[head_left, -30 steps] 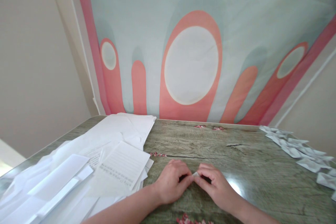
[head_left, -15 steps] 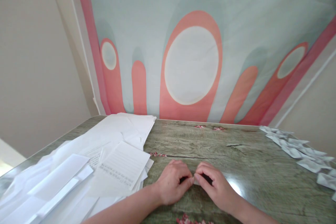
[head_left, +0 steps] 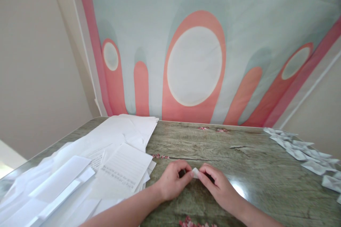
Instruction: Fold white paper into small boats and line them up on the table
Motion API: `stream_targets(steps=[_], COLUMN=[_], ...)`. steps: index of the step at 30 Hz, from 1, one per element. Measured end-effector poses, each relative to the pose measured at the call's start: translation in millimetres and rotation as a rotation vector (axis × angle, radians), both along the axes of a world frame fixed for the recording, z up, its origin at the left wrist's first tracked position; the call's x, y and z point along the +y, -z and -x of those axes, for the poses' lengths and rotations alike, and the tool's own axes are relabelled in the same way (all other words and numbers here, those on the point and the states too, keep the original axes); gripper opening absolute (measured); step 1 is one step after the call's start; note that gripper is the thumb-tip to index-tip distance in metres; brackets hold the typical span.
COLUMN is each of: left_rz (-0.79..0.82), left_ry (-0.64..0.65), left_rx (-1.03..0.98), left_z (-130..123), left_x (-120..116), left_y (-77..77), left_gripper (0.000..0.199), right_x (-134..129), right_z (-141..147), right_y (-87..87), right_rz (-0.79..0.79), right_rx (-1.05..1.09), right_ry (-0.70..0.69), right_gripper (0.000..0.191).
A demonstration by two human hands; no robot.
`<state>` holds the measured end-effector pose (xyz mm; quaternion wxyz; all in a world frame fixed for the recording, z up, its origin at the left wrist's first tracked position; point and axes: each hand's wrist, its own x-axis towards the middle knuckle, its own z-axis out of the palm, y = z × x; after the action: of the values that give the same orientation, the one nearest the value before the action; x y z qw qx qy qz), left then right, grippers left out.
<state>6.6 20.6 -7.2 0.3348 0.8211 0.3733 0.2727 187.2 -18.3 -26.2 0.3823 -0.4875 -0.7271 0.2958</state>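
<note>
A small folded piece of white paper (head_left: 195,173) is pinched between my two hands, over the middle of the wood-patterned table (head_left: 202,145). My left hand (head_left: 174,179) grips its left side between thumb and forefinger. On the right side, the thumb and forefinger of my right hand (head_left: 217,184) hold it too. The upper part of the paper shows as a small peak between the fingertips; the rest is covered by them.
Loose white sheets (head_left: 125,170), some with writing, are heaped on the left of the table. Several folded white paper pieces (head_left: 301,152) lie along the right edge. A wall covering (head_left: 149,17) with coral shapes stands behind the table.
More of the small paper shows above the fingertips, where before it was mostly hidden. Both hands have shifted slightly, the left a little to the left.
</note>
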Motion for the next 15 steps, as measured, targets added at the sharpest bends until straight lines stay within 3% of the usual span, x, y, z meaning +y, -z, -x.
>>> stream_targets(steps=[15], left_rz=[-0.012], left_ry=[0.04], left_rx=[0.01], left_z=[-0.8], left_x=[0.4], left_y=[3.7], left_gripper=[0.016], right_x=[-2.3], right_z=[0.0], right_y=[-1.9], right_rz=[-0.037], right_rx=[-0.064], right_ry=[-0.042], right_gripper=[0.029])
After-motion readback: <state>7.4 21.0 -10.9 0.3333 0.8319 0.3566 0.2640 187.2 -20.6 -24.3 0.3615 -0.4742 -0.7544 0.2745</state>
